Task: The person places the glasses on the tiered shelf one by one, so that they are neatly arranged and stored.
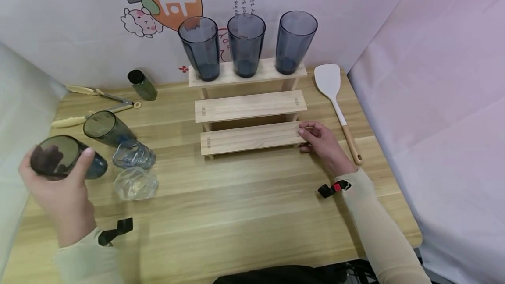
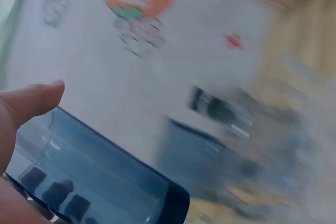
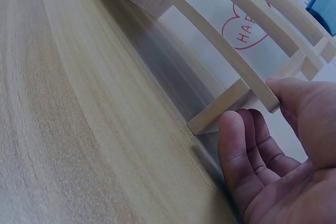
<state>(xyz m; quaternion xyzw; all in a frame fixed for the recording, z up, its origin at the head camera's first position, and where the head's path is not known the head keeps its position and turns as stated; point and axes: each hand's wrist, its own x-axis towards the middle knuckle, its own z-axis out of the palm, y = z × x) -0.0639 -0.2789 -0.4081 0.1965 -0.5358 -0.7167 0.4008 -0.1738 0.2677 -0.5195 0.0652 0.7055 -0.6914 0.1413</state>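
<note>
One tapered blue glass tumbler [image 2: 113,166], gripped in my left hand [image 1: 61,196], likely needs shelving; my right hand [image 1: 324,147] pinches the pale stepped wooden rack [image 1: 250,106].

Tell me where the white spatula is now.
In the head view, the spatula lies on the right side of the table, to the right of the wooden rack, its handle near the right hand.
</note>
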